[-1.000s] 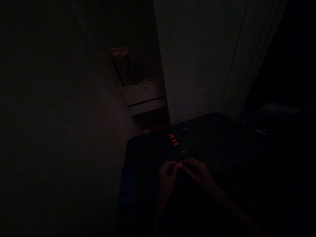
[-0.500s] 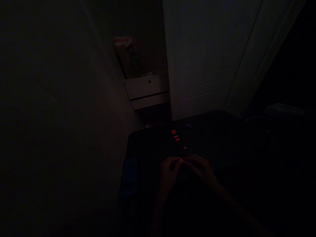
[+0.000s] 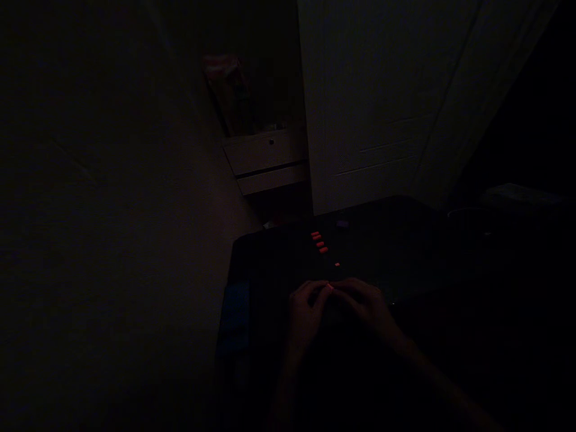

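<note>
The room is very dark. My left hand (image 3: pixel 308 305) and my right hand (image 3: pixel 365 303) meet fingertip to fingertip over a dark table. Between their pinched fingers shows a small orange-red piece (image 3: pixel 330 287), mostly covered, so its kind is hard to make out. Just beyond the fingers lies a tiny orange-red piece (image 3: pixel 337 264). Farther off, several short orange-red cylinders (image 3: pixel 320 244) lie side by side in a slanting row. A small purplish object (image 3: pixel 342 224) rests near the table's far edge.
The dark table (image 3: pixel 274 258) has a blue flat object (image 3: pixel 234 318) on its left edge. Behind stand a white drawer unit (image 3: pixel 270 156) with a bag-like package (image 3: pixel 230 90) on it, and a pale panelled door (image 3: pixel 369 108). A wall (image 3: pixel 135 210) rises at left.
The whole view has shifted slightly, with the scene sitting a little higher, and looks dimmer. Both hands keep their pinch on the small orange-red piece; the row on the table is unchanged.
</note>
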{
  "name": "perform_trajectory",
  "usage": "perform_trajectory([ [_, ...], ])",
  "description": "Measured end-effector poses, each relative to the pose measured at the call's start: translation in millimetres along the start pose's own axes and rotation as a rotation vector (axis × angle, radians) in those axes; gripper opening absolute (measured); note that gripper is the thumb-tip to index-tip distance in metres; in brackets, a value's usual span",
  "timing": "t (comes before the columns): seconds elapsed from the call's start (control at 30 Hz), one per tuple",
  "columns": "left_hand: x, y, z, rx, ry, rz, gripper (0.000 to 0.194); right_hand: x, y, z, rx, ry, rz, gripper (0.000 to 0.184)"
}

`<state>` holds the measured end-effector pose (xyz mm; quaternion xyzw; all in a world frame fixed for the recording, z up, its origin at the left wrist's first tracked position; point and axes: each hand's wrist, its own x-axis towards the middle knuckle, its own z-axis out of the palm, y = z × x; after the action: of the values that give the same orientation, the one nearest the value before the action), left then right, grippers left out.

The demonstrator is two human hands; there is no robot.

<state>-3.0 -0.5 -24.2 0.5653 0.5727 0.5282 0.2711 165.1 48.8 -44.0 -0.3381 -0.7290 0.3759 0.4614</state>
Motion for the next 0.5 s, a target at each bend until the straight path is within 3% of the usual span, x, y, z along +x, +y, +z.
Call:
perform_trajectory([
  [0.5, 0.6, -1.3, -0.4, 0.053, 0.003, 0.029, 0.014, -0.3, -7.1, -3.8, -0.022, -0.017, -0.006, 0.027],
])
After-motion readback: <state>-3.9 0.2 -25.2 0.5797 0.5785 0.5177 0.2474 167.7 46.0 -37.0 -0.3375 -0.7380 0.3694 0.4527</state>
